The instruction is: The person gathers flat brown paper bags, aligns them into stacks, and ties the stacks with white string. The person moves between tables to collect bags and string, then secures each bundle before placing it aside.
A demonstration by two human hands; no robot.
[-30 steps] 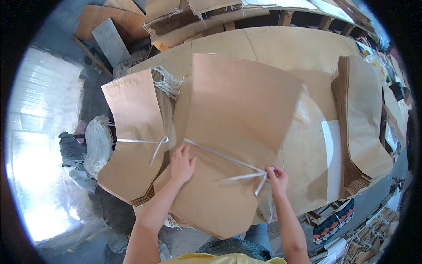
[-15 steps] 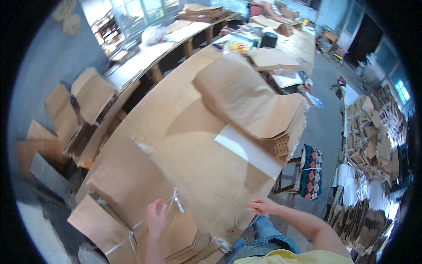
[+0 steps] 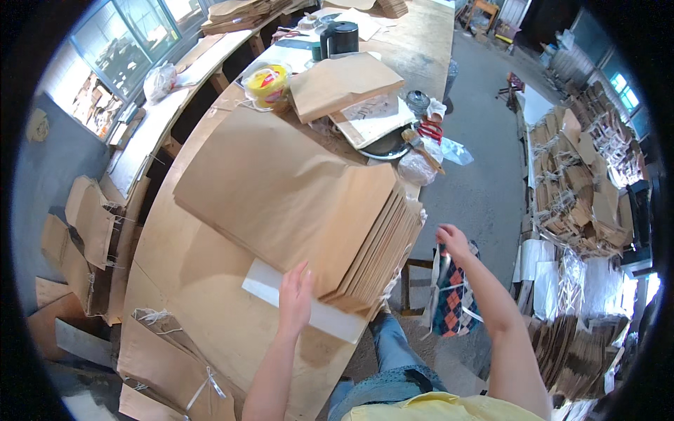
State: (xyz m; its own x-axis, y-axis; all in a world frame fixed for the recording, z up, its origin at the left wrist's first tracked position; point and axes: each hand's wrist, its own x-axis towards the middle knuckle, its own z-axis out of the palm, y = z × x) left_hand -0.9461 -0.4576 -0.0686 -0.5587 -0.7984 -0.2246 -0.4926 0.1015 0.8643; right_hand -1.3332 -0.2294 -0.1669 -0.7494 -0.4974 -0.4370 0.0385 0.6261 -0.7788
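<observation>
A thick stack of brown paper bags (image 3: 281,175) lies aslant on the wooden table, its top sheet bowed and its layered ends facing right. My left hand (image 3: 296,295) is at the stack's near edge, fingers stretched out, holding nothing; whether it touches the paper I cannot tell. Beneath the stack, a white sheet (image 3: 330,319) sticks out toward me. Off the table's right edge, my right hand (image 3: 453,242) is above a stool's checked cushion (image 3: 456,298). Its fingers are curled together, and what they hold, if anything, is hidden.
Tied brown paper (image 3: 175,372) lies at the near left. Beyond the stack are a yellow tub (image 3: 267,85), a black kettle (image 3: 340,38), red-handled scissors (image 3: 430,130) and a brush (image 3: 423,149). Bundled paper (image 3: 579,175) lines the right side. A bench (image 3: 175,102) runs along the left.
My view has shifted forward toward the large stack. My left hand has gone from the tied bundle to the stack's near edge, and my right hand has moved out over the stool.
</observation>
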